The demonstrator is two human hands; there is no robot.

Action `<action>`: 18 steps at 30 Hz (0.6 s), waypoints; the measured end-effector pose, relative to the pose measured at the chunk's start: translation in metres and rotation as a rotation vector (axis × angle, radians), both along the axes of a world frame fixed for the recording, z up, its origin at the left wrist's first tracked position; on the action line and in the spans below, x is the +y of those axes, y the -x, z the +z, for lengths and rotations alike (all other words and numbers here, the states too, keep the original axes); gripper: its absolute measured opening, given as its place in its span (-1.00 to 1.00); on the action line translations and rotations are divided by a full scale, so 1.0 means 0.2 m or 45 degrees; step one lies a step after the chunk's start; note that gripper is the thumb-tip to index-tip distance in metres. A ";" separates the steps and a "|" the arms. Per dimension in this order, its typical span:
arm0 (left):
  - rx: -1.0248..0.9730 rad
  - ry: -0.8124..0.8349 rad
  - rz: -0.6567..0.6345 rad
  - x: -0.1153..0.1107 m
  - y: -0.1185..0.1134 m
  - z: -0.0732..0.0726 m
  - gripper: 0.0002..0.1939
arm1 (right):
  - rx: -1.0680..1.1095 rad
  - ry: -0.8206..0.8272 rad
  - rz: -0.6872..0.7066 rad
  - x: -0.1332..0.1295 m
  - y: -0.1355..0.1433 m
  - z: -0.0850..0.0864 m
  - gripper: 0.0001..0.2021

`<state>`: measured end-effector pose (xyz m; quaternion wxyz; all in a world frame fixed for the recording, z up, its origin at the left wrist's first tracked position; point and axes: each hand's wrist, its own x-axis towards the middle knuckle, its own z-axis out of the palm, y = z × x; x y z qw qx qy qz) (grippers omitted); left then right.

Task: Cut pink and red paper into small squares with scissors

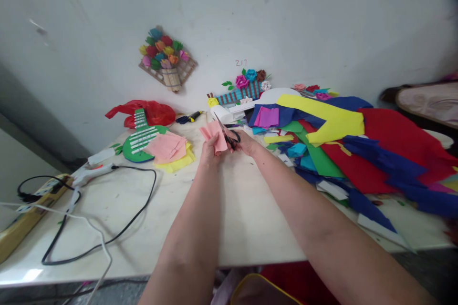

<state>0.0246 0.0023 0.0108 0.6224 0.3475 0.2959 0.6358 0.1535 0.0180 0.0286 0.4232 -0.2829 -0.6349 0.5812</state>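
Folded pink crepe-like paper (213,134) is pinched in my left hand (211,149) above the middle of the table. My right hand (245,143) grips black-handled scissors (232,139), whose blades point up and left beside the paper's right edge. Whether the blades touch the paper I cannot tell. Left of my hands, more pink sheets (166,147) lie over yellow paper (182,160), partly on a green guitar-shaped piece (138,145) with white strips.
A glue gun (93,173) with a looping black cord and a power strip (36,209) lie at left. Red plastic (153,113) sits behind the guitar shape. Coloured sheets and scraps (329,147) pile up at right. Paper flowers (164,52) hang on the wall.
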 end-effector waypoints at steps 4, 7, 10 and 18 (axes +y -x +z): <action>0.007 -0.032 -0.037 0.00 0.00 0.00 -0.73 | 0.007 0.008 0.005 0.00 -0.01 0.00 -0.46; 0.006 -0.071 -0.050 0.00 0.00 -0.01 -0.75 | 0.013 0.004 -0.017 0.00 0.00 0.00 -0.46; -0.009 -0.091 -0.050 0.00 0.00 -0.01 -0.78 | 0.023 -0.009 -0.027 0.01 -0.01 0.00 -0.45; -0.047 -0.090 -0.023 -0.01 -0.01 0.00 -0.83 | 0.063 -0.022 -0.030 -0.01 0.00 0.01 -0.49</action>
